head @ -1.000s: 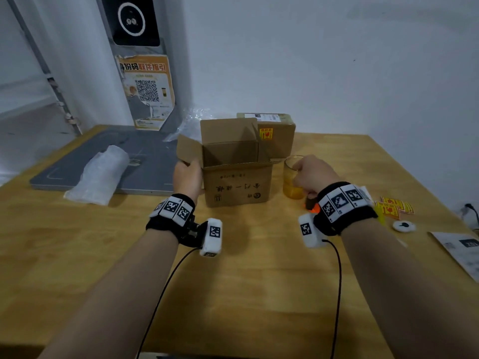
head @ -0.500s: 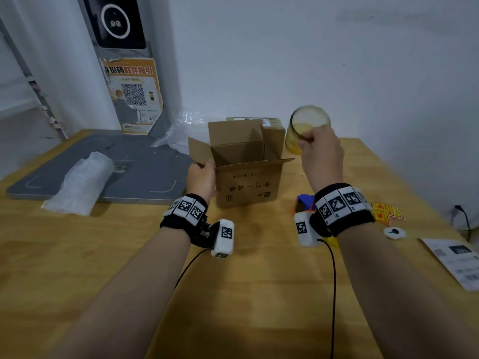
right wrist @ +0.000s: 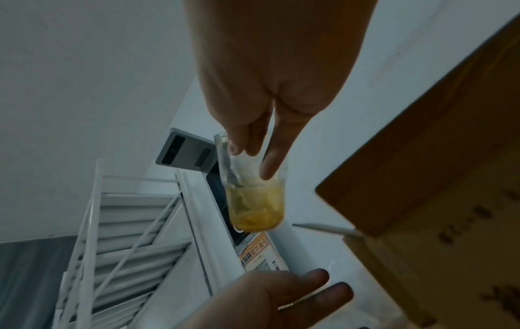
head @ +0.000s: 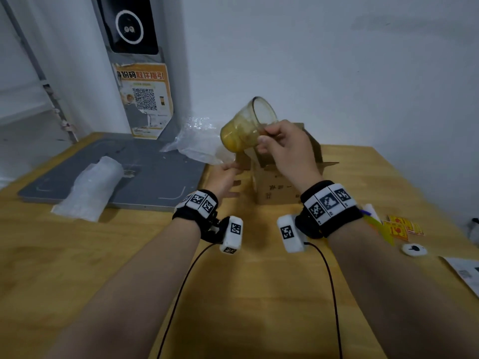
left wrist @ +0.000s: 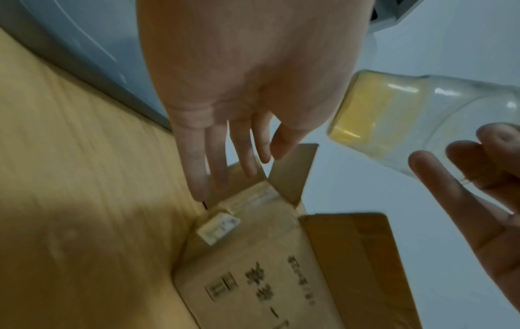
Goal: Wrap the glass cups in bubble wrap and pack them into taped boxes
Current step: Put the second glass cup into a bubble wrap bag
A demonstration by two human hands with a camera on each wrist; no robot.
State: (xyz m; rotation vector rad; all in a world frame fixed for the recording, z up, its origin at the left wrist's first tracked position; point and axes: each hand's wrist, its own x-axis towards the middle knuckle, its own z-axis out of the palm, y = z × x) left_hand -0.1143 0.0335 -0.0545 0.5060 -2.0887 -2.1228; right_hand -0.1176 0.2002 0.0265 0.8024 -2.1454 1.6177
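Note:
My right hand (head: 264,137) grips a glass cup (head: 245,126) with a yellow bottom by its side near the rim. It holds the cup tilted in the air above the left side of the open cardboard box (head: 274,189). In the right wrist view my fingers (right wrist: 267,160) lie along the cup (right wrist: 256,200). My left hand (head: 228,169) is open with straight fingers, just below the cup and beside the box's left flap. The left wrist view shows those fingers (left wrist: 219,169) at the flap of the box (left wrist: 267,278), with the cup (left wrist: 394,115) to the right. A bubble wrap roll (head: 90,187) lies at the left.
A grey mat (head: 155,177) covers the table's back left, with crumpled clear plastic (head: 197,141) at its right edge. Yellow stickers (head: 401,226), a white round disc (head: 414,249) and a paper sheet (head: 464,273) lie at the right. A poster stand (head: 143,99) leans on the wall.
My right hand lifted the cup from the table right of the box, carried it up and to the left, and tilted it. My left hand let go of the box's side and opened.

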